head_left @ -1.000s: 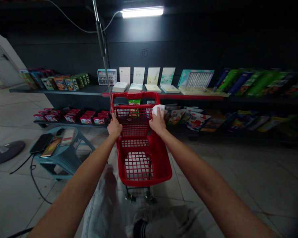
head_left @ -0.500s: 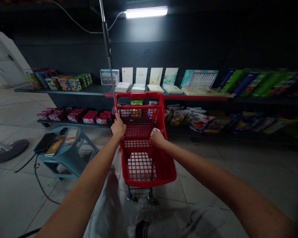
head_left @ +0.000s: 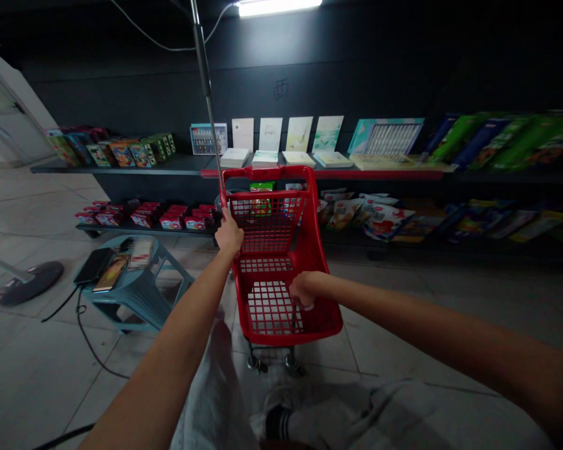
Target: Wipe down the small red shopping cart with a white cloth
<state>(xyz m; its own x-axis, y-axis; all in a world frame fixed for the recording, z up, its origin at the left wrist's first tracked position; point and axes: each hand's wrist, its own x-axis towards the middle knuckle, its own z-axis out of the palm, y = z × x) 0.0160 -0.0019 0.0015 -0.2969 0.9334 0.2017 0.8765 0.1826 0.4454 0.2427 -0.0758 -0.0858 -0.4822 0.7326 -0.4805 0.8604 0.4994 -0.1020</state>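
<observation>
A red plastic shopping cart [head_left: 326, 269] with grid walls stands in front of me, its black casters on the floor. My left hand [head_left: 229, 234] is closed around the cart's left upper rim, just below where a thin metal pole [head_left: 206, 75] appears to meet it. Inside the basket, by its right side wall, my right hand [head_left: 304, 289] is closed. A small piece of a white cloth or tissue [head_left: 308, 307] shows under its fingers; the rest is hidden in the fist.
Behind the cart, a dark shelf unit holds white booklets [head_left: 267, 134], small colourful boxes [head_left: 143, 153], red packs [head_left: 173, 217] and snack bags [head_left: 387, 215]. To the left stands a blue-grey stool [head_left: 136, 294] with a phone [head_left: 110, 274] on it. Nearby are a round stand base [head_left: 30, 284] and floor cables.
My right hand has moved down with the white cloth or tissue, from the middle of the basket to its lower part. My left hand keeps its grip. The view has shifted slightly.
</observation>
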